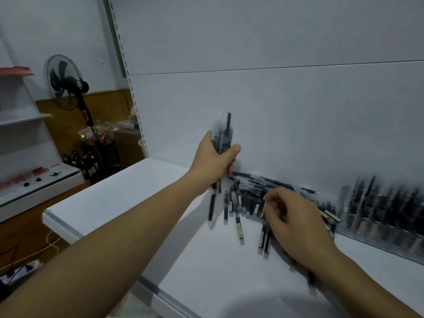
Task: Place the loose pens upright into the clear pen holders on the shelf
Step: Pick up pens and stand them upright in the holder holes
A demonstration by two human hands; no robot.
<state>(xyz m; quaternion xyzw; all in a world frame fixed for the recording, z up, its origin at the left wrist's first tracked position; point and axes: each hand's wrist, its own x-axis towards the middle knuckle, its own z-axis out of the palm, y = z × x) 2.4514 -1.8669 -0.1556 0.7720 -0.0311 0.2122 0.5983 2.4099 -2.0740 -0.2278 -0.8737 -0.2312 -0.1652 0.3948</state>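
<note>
Head view: L hand point(213, 160) grips upright pen bundle point(222, 136); R hand point(292, 218) curled over loose pens point(243, 200), grip unclear (blur). Filled holders point(378, 216) far right.

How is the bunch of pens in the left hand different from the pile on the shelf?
The bunch of pens stands upright, gripped in the left hand; the pile of pens lies flat on the shelf. The bunch is gathered; the pile sprawls at mixed angles. Both are dark pens.
</note>
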